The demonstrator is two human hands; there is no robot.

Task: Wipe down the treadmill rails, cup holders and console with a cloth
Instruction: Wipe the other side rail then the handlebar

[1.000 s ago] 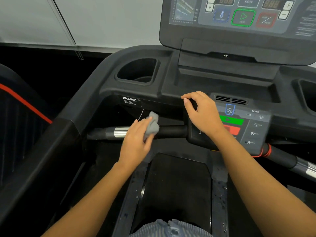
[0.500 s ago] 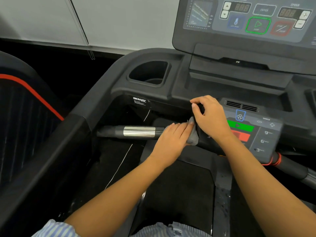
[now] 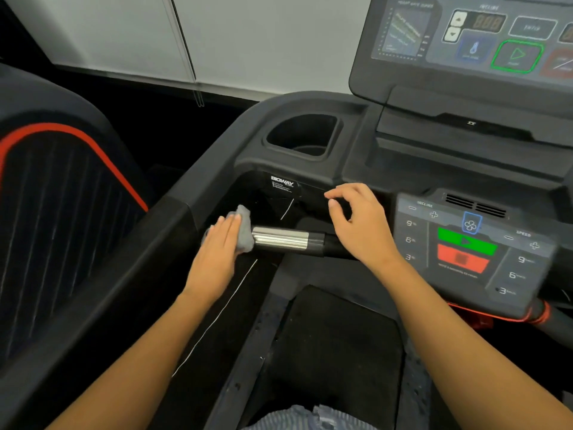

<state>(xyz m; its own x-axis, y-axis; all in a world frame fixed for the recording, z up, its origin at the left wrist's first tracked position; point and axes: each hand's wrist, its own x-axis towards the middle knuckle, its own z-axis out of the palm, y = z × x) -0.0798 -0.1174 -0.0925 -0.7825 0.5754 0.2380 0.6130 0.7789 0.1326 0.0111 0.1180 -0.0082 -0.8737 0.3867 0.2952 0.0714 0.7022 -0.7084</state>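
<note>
My left hand (image 3: 217, 248) presses a small grey cloth (image 3: 245, 231) around the left end of the horizontal handlebar, just left of its shiny metal sensor sleeve (image 3: 280, 238). My right hand (image 3: 359, 225) hovers with loosely curled fingers over the bar's black right part, holding nothing, next to the lower control panel (image 3: 465, 249). The left cup holder (image 3: 302, 138) sits above in the black console tray. The upper console screen (image 3: 483, 38) is at the top right. The left side rail (image 3: 130, 262) runs diagonally toward me.
A neighbouring treadmill cover with a red stripe (image 3: 62, 193) stands at the left. The black belt (image 3: 335, 352) lies below between my arms. A thin white cord (image 3: 217, 315) hangs down beside the deck. A red safety cord (image 3: 539, 315) coils under the control panel.
My left hand slid the cloth leftward along the handlebar, from beside the control panel past the metal sleeve to the bar's left end. My right hand lifted off the panel edge. The view shifted left.
</note>
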